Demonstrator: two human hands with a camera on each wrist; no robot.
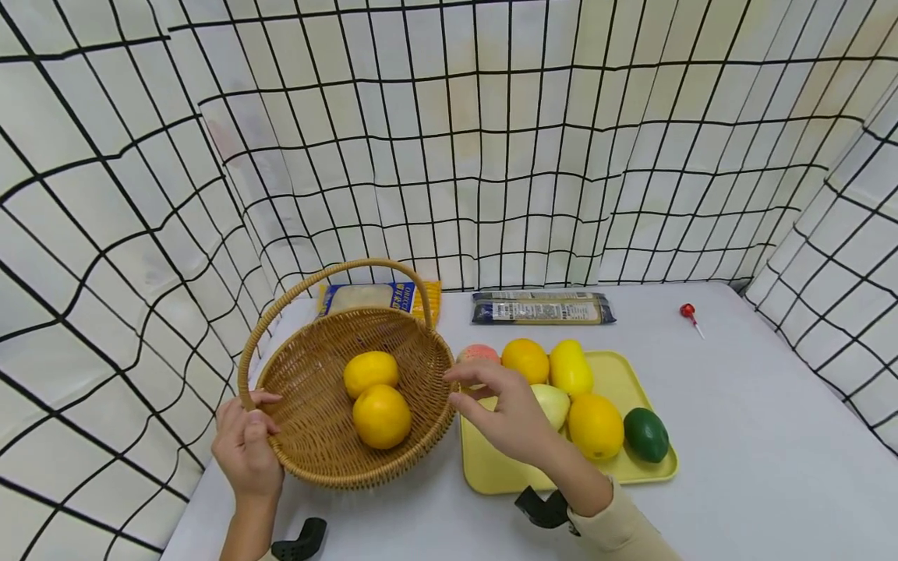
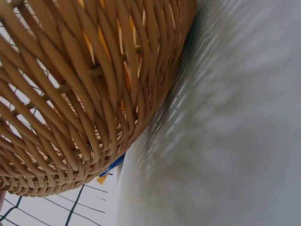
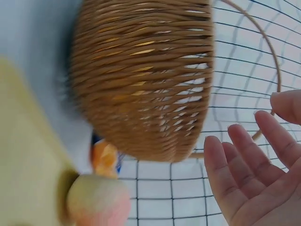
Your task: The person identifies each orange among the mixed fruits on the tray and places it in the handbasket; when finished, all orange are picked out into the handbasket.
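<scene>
A brown wicker basket (image 1: 309, 389) with an arched handle is tilted so its inside faces me. A lemon (image 1: 370, 374) and an orange (image 1: 382, 417) lie inside it. My left hand (image 1: 247, 444) grips the rim on the left, by the handle's foot. Beside the opposite rim is my right hand (image 1: 505, 409), its fingers (image 3: 247, 160) spread and holding nothing; the right wrist view shows a small gap to the basket wall (image 3: 146, 80). Under and beyond this hand, a yellow tray (image 1: 484, 471) bears a peach (image 1: 479, 353), a pale green fruit (image 1: 552, 403) and several other fruits.
Also on the tray are oranges (image 1: 595, 425), a long yellow fruit (image 1: 570, 368) and a dark green avocado (image 1: 646, 435). Behind stand a yellow-blue bag (image 1: 429, 304), a dark flat packet (image 1: 543, 309) and a red lollipop-like item (image 1: 687, 312). Grid-lined white walls (image 1: 435, 156) enclose the table.
</scene>
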